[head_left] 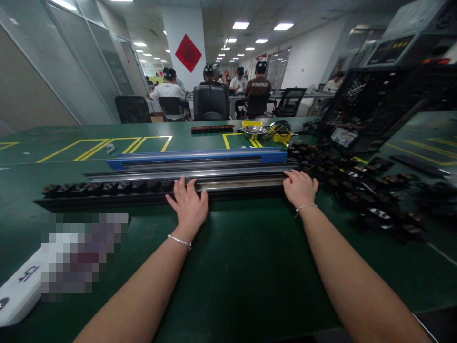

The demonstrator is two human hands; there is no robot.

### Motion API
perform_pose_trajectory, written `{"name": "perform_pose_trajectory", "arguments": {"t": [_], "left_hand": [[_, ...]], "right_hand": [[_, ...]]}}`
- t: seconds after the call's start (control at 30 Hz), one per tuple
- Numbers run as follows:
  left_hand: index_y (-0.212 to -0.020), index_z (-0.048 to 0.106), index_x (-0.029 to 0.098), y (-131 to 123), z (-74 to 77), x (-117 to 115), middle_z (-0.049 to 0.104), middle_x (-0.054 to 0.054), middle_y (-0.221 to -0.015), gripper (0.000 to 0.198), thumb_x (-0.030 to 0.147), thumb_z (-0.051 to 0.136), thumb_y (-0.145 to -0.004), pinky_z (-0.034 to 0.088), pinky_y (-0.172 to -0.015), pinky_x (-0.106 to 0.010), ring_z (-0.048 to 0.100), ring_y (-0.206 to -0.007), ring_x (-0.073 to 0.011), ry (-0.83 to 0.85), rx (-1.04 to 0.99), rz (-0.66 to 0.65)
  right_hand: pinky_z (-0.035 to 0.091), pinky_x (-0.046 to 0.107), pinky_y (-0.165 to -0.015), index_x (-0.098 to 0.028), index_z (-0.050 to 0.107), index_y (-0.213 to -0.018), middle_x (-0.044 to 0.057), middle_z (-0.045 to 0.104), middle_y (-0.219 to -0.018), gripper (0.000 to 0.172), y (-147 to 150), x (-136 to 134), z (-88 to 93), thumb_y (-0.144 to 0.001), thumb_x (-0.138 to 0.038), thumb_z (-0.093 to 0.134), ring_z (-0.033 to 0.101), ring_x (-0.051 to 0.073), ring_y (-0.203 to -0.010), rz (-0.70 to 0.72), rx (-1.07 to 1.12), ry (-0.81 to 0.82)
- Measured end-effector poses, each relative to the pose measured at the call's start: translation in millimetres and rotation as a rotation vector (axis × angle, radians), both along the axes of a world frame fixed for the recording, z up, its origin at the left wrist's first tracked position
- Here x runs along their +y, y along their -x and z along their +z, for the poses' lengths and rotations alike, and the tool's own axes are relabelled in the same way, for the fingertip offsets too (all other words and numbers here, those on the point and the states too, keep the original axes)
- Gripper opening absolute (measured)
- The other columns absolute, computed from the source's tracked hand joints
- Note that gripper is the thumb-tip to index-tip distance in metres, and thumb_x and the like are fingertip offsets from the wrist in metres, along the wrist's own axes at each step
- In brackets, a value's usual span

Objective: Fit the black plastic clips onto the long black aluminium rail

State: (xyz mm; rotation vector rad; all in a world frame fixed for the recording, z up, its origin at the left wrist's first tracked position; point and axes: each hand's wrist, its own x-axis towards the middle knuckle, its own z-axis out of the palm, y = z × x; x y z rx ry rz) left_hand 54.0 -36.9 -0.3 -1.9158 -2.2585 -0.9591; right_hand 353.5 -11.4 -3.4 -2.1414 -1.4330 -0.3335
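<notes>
A long black channel-shaped rail (pixel 243 191) lies across the green table in front of me. Its left stretch holds a row of small black parts (pixel 107 188). My left hand (pixel 189 205), fingers spread, rests over the rail at the right end of that row. At the rail's right end is my right hand (pixel 301 189), its fingers bent and their tips turned down; what they hold, if anything, is hidden. Right beside this hand spreads a heap of loose small black parts (pixel 357 183), too dark to identify.
Behind the rail lie a silvery rail (pixel 200 172) and a blue one (pixel 203 155). A metal bowl (pixel 254 130) and an open computer case (pixel 371 105) stand farther back. A white device (pixel 21 286) lies at front left. People sit beyond the table.
</notes>
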Motion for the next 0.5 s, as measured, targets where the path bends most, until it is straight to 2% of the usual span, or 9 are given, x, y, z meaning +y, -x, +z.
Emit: {"name": "perform_pose_trajectory", "arguments": {"t": [0.5], "left_hand": [[-0.129,0.045,0.023,-1.4,-0.7,0.1,0.028,-0.012,-0.15,0.047,0.04,0.042,-0.085,0.011,-0.107,-0.066,0.028,-0.136,-0.0288,-0.004,-0.016,-0.02]], "right_hand": [[0.019,0.051,-0.104,-0.027,0.066,-0.11,0.002,0.058,-0.127,0.043,-1.6,0.6,-0.2,-0.083,-0.028,0.033,0.042,0.023,-0.12,0.024,0.031,-0.006]]}}
